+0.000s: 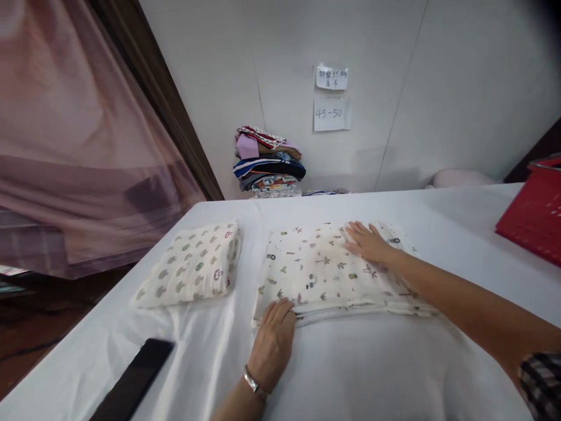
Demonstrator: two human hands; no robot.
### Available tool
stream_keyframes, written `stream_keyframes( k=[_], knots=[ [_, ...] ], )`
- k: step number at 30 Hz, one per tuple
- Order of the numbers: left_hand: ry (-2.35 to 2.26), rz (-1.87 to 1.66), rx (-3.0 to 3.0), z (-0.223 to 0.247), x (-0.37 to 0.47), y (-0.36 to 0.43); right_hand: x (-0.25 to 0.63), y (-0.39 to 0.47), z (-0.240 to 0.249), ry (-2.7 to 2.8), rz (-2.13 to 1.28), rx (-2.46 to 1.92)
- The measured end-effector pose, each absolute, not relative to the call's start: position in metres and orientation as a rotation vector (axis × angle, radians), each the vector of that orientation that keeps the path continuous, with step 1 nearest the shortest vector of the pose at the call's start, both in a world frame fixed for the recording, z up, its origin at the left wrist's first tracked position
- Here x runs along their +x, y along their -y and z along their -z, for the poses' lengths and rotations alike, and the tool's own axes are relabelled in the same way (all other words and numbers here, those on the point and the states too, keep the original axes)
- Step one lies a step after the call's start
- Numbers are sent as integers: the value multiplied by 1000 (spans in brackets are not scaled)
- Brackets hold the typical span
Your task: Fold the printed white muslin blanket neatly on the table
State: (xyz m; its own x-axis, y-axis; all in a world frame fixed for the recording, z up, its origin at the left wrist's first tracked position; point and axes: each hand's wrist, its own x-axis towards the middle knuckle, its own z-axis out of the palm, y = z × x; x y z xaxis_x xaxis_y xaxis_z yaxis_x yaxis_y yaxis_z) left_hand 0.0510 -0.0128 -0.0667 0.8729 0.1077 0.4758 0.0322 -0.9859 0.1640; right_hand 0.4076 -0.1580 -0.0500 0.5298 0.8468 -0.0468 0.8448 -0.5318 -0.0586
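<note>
A white muslin cloth with small plant prints lies folded in layers on the white-covered table. At its near left corner rests my left hand, a silver bracelet on the wrist; its fingers curl over the edge, and their tips are partly hidden. My right hand lies flat on the far right part of the cloth, fingers stretched out. To the left sits another folded white cloth with mushroom prints, apart from both hands.
A black phone-like slab lies at the table's near left. At the right edge stands a red bag. Behind the table is a stack of folded fabrics by the wall. A pink curtain hangs at the left.
</note>
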Motion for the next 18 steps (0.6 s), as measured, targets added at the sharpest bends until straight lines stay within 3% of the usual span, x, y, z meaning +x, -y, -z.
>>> stream_keyframes(
  k=[13,18],
  knots=[
    [-43,-757,2872,62,53,10,451,217,62,1184,-28,-2913],
    [-50,-760,2854,63,53,9,452,227,59,1073,-160,-2945]
  ],
)
